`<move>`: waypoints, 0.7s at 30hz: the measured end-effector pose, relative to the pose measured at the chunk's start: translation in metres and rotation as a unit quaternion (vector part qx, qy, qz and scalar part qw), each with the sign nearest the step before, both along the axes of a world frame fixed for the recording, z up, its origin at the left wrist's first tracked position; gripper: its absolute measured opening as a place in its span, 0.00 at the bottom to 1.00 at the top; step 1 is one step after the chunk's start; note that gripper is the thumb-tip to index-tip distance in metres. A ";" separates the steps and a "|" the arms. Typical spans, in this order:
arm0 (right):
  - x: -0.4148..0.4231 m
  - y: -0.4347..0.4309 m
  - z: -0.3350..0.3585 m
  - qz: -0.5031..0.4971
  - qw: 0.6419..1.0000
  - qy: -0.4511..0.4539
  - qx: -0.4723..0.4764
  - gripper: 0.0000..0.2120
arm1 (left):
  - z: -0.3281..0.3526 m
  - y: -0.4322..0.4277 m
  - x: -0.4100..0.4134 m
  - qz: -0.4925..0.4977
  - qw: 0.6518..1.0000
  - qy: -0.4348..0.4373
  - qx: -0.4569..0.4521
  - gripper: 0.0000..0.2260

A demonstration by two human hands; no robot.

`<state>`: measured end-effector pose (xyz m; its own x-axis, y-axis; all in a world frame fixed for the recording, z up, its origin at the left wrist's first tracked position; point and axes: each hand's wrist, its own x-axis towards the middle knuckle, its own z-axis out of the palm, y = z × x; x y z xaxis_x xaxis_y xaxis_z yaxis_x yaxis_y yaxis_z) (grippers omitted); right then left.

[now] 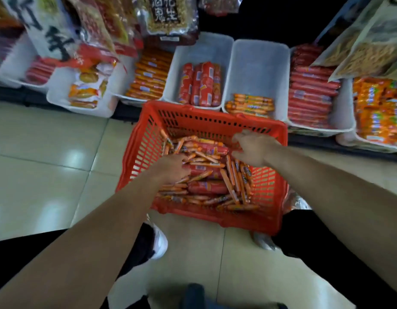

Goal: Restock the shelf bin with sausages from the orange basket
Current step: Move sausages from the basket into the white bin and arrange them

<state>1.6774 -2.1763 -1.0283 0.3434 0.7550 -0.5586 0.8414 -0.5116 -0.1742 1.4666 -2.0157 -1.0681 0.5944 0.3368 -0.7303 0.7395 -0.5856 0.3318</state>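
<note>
The orange basket sits on the floor in front of me, holding a loose heap of thin orange sausages and a few thick red ones. My left hand is down in the heap on the left side, fingers curled among the sausages; whether it grips any is hidden. Over the right side my right hand hovers with fingers spread and nothing held. Behind the basket stands a white shelf bin, with only a small pile of thin orange sausages at its front.
A row of white bins lines the low shelf: thick red sausages, orange packs, long red sausages, orange snack packs. Snack bags hang above. Tiled floor spreads left. My shoes are just behind the basket.
</note>
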 end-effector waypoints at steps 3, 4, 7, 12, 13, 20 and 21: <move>-0.024 -0.010 -0.055 -0.071 0.994 0.048 -0.063 0.35 | -0.037 0.000 -0.009 0.002 1.000 0.010 -0.008 0.30; -0.028 -0.015 -0.076 -0.101 0.990 0.057 -0.085 0.38 | -0.047 0.000 -0.008 0.005 1.000 0.017 -0.007 0.32; -0.036 -0.023 -0.135 -0.236 0.960 0.071 -0.130 0.57 | -0.071 0.003 -0.004 -0.022 0.999 0.038 0.024 0.35; -0.054 -0.013 -0.182 -0.379 0.914 0.082 -0.120 0.64 | -0.100 0.010 0.007 -0.009 0.998 0.060 0.029 0.37; -0.054 -0.009 -0.183 -0.410 0.903 0.073 -0.105 0.63 | -0.104 0.011 0.008 0.000 0.998 0.060 0.024 0.38; -0.034 -0.008 -0.204 -0.445 0.885 0.119 -0.064 0.63 | -0.132 0.016 0.007 0.012 0.999 0.011 0.031 0.44; -0.035 -0.009 -0.204 -0.431 0.892 0.123 -0.065 0.62 | -0.134 0.016 0.008 0.009 1.000 0.007 0.026 0.45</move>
<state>1.6420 -2.1855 -1.2326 0.6202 0.1942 -0.7600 0.0712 -0.9788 -0.1920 1.4746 -1.9997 -1.2020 0.5775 0.3856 -0.7196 0.7544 -0.5888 0.2900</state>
